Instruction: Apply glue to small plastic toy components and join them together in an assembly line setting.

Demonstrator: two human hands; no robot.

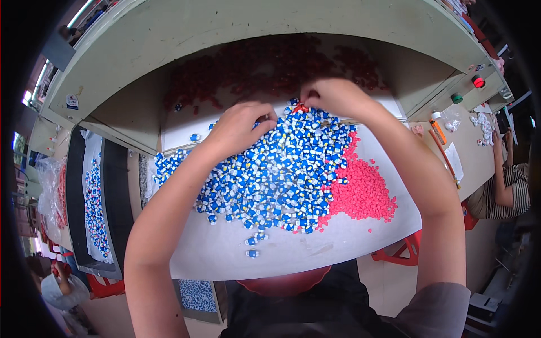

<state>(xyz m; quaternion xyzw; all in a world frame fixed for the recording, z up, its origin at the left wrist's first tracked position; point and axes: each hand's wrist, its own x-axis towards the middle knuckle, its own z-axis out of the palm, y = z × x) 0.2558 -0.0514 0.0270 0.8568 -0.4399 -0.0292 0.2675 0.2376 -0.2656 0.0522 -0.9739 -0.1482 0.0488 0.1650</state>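
Observation:
A large heap of small blue-and-white plastic pieces, some with yellow spots, lies on a white sheet before me. My left hand is over the heap's far left part with its fingers curled in; whatever they hold is hidden. At the far edge, my right hand has thumb and fingers drawn together in a pinch, slightly blurred. Right below its fingertips are a few shiny red pieces; whether one is gripped I cannot make out. Small pink pieces are spread along the heap's right side.
Dark red pieces lie inside the shadowed opening of a pale machine housing. A black tray of mixed pieces stands left. A red bowl is under the sheet's front edge. At right sit a glue bottle and another person's arm.

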